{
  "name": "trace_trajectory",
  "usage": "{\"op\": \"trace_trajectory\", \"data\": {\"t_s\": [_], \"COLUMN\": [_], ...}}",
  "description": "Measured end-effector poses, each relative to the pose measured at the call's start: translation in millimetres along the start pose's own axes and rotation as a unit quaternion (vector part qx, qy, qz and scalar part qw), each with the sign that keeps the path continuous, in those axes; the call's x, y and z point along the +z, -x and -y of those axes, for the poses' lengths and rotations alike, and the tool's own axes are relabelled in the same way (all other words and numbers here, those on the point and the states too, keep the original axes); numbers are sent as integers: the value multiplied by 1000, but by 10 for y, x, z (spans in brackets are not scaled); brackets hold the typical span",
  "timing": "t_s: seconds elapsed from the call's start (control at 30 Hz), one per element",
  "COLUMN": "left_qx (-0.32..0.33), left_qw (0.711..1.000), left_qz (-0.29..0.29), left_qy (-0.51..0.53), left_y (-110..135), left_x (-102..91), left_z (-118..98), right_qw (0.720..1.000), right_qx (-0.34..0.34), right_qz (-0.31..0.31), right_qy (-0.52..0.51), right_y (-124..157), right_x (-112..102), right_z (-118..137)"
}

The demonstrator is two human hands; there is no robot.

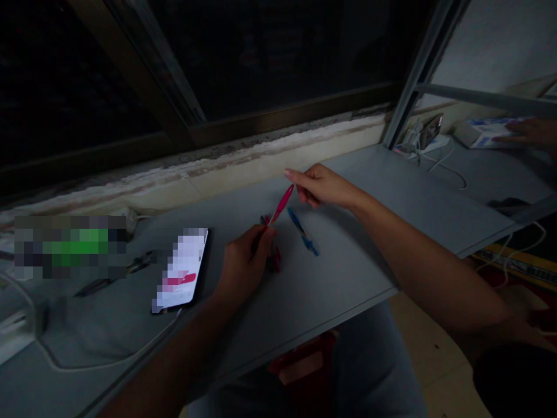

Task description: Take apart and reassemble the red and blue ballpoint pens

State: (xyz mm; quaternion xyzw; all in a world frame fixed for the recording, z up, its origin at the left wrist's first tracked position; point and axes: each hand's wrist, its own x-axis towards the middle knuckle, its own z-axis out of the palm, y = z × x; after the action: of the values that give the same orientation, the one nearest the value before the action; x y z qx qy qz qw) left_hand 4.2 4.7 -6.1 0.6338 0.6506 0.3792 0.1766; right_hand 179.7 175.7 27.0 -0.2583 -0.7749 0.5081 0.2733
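A slim pink pen (285, 200) is held at a slant above the desk. My left hand (247, 255) is closed round its lower end and hides part of it. At its upper tip, my right hand (315, 184) is closed, with the fingers curled and the thumb pointing left. To the right of my left hand a blue pen (296, 220) with a clear section lies on the desk. A dark red piece (275, 260) shows beside my left hand, mostly covered by it, so I cannot tell its full shape.
On the grey desk (343, 273), a lit phone (185, 273) lies left of my left hand, with a white cable (108, 367) near it. A window (282, 58) stands behind. At far right, another person's hand (528, 132) rests on a box (478, 132), near a metal post (402, 110).
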Motion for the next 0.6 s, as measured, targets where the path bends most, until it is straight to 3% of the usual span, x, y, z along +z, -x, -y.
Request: {"op": "trace_trajectory", "data": {"t_s": [0.13,0.27,0.4,0.6], "left_qx": [0,1,-6,-8], "left_qw": [1000,1000,1000,1000], "left_qz": [-2,-13,-15,-8], "left_qy": [-4,-12,-12,11], "left_y": [1,-7,-12,-26], "left_x": [4,-8,-9,-10], "left_z": [-7,-10,14,43], "right_qw": [999,1000,997,998], "right_qx": [-28,9,-42,-16], "right_qz": [15,-8,39,63], "right_qy": [-31,26,-44,-4], "right_y": [-7,-5,-1,-4], "right_x": [5,5,3,-6], "right_z": [-21,-28,-22,-53]}}
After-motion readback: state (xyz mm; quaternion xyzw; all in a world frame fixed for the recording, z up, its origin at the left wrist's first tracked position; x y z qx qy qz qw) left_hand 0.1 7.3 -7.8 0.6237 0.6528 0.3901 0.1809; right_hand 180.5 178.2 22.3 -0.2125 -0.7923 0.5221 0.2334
